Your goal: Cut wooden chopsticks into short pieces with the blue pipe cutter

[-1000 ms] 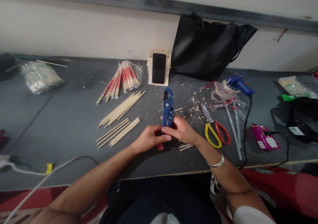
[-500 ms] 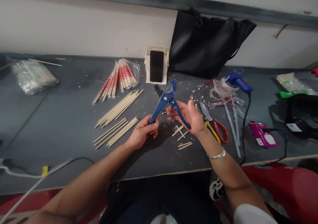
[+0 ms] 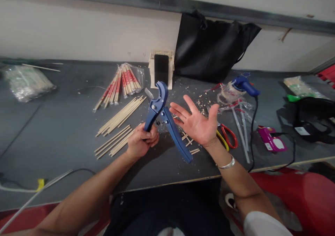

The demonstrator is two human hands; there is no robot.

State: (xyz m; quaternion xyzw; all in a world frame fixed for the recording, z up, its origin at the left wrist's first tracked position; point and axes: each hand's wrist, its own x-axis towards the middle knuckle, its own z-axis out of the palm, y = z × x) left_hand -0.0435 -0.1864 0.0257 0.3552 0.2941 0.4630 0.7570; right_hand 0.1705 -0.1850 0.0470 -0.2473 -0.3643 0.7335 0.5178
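Note:
My left hand is wrapped round one handle of a blue pipe cutter, held above the table with its handles spread and its blade swung out from the hooked jaw. Palm up and fingers spread, my right hand is beside the cutter's other handle and holds nothing. Loose wooden chopsticks lie in two groups left of the cutter. Short cut stick pieces rest beneath my right hand, some of them crossed. Red-and-yellow-handled scissors lie just right of that hand, partly hidden by it.
Wrapped chopsticks and a phone leaning on a small wooden structure are at the back. A black bag stands against the wall. To the right are a blue glue gun, clear glue sticks and a purple box with a cable.
My right hand has come away from the pipe cutter's handle and turned palm up with fingers spread. The cutter has come closer, its handles wider apart, still in my left hand.

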